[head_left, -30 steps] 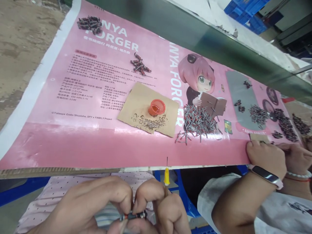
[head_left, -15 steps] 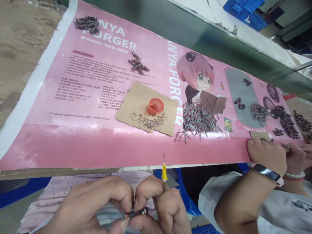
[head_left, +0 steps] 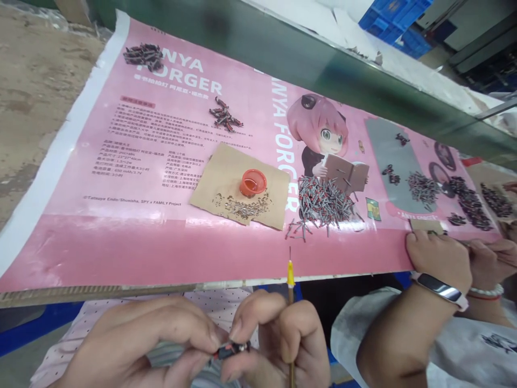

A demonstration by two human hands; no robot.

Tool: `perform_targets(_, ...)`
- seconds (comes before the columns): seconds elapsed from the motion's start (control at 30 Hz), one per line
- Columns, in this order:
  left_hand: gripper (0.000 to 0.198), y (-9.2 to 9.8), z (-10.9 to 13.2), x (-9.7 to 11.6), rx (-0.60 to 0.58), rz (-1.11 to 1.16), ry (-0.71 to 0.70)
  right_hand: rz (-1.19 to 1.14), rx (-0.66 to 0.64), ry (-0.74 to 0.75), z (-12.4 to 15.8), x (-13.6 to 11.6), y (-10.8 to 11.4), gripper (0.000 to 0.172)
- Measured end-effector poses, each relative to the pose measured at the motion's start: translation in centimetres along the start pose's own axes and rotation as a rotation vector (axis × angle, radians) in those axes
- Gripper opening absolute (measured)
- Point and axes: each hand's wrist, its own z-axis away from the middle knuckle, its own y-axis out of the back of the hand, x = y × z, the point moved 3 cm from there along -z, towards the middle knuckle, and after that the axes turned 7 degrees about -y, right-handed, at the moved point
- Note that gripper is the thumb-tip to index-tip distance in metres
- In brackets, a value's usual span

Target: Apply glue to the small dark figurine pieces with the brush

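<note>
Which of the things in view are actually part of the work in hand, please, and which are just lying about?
In hand:
left hand and right hand pinching a small dark part
yellow-tipped needle tool in the right hand

Lying about:
orange cap on cardboard
grey pin pile
co-worker's hand

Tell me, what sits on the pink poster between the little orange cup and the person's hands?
In the head view, a scatter of tiny metal bits lies on the cardboard piece just in front of the orange cup; then bare pink poster down to the left hand and right hand.
</note>
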Motion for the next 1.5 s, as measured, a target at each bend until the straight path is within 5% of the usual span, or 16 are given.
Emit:
perform_targets(0.13,0.043,-0.7,1.8,-0.7,0.031,-0.046,0.038,0.056,-0.039,-0.161,-1.0,-0.2,0.4,0.084)
perform_targets(0.33,0.044,-1.0,2.0,-1.1,0.023,-0.06,0.026,0.023,-0.015,-0.222,-0.5,0.5,0.0,0.084)
perform_targets(0.53,0.044,-1.1,2.1,-1.2,0.021,-0.067,0.024,-0.121,0.229,0.056,1.2,1.3,-1.8,0.071)
perform_targets(0.8,0.044,-1.0,2.2,-1.0,0.016,-0.079,0.025,-0.125,0.279,0.019,2.2,1.7,-1.9,0.058)
perform_targets(1.33,0.043,-0.9,2.8,-1.0,0.005,-0.107,0.041,-0.088,-0.075,0.057,0.7,0.1,-1.3,0.053)
perform_targets(1.5,0.044,-1.0,2.9,-1.1,0.005,-0.108,0.044,-0.043,-0.013,0.026,1.5,0.3,-1.4,0.059)
